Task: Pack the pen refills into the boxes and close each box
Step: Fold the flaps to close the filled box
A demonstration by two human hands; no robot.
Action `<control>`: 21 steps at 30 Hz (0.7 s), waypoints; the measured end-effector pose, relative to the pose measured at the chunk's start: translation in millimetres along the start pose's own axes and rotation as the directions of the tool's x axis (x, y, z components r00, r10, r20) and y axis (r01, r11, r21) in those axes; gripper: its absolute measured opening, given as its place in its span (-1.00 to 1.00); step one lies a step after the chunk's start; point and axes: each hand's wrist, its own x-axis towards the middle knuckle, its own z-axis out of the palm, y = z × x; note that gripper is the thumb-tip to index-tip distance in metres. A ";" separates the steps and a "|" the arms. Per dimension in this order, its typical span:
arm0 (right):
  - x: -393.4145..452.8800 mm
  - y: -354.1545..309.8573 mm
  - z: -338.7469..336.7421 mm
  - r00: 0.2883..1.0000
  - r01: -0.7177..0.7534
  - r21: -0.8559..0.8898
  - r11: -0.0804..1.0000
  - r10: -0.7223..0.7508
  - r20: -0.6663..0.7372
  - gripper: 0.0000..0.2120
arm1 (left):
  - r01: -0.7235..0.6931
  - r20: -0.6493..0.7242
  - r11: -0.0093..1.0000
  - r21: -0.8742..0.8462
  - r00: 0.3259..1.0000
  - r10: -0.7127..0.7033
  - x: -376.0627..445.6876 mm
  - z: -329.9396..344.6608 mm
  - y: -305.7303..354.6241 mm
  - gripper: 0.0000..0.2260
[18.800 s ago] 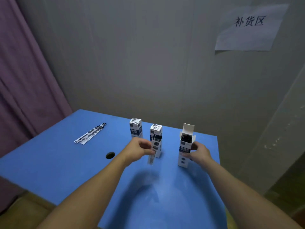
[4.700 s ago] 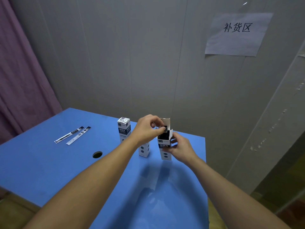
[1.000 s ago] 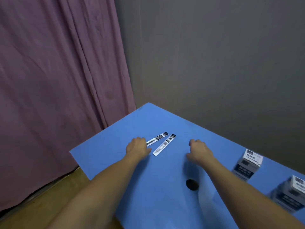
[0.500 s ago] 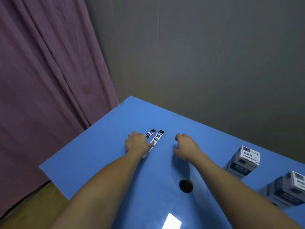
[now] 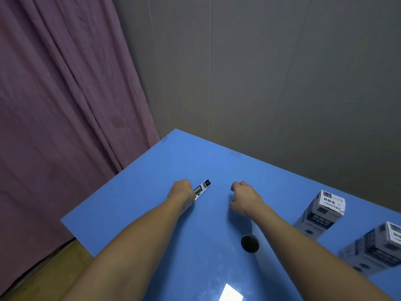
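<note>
the left hand (image 5: 181, 192) curls over the near end of the pen refills (image 5: 202, 189) on the worktop (image 5: 152, 181); their long axis runs far-right. the right hand (image 5: 244, 199) (loosely curled, holding nothing) hovers just right of them.

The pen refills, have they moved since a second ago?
Yes. Both lay apart beyond the table hole; now the left hand grips the pen refills together.
</note>
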 end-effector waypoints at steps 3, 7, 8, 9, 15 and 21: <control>-7.1 1.6 1.0 1.000 -0.011 -0.007 1.000 0.011 0.007 -0.61 | 0.003 0.046 0.999 -0.041 0.999 -0.001 -7.0 -1.7 -5.7 -0.82; -17.3 1.9 2.3 1.000 -0.011 -0.004 1.000 0.011 0.005 -0.64 | 0.010 0.068 0.999 -0.054 0.998 -0.007 -17.3 -6.7 -11.7 -0.68; -20.6 2.3 3.3 1.000 -0.016 -0.005 1.000 0.017 0.011 -0.65 | 0.007 0.063 0.999 -0.052 0.998 -0.004 -18.1 -8.0 -12.9 -0.67; -23.9 2.9 4.8 1.000 -0.022 -0.008 1.000 0.022 0.018 -0.67 | 0.004 0.063 0.999 -0.051 0.998 0.000 -19.8 -10.2 -13.9 -0.67; -53.6 6.2 13.8 0.994 -0.096 -0.023 0.995 0.097 0.058 -0.68 | -0.055 0.093 0.997 0.058 0.994 0.050 -35.8 -23.6 -18.7 -0.56; -104.5 10.4 25.4 0.973 -0.226 0.013 0.974 0.226 0.037 -0.66 | -0.185 0.176 0.981 0.052 0.969 0.173 -48.2 -16.1 -13.0 -0.55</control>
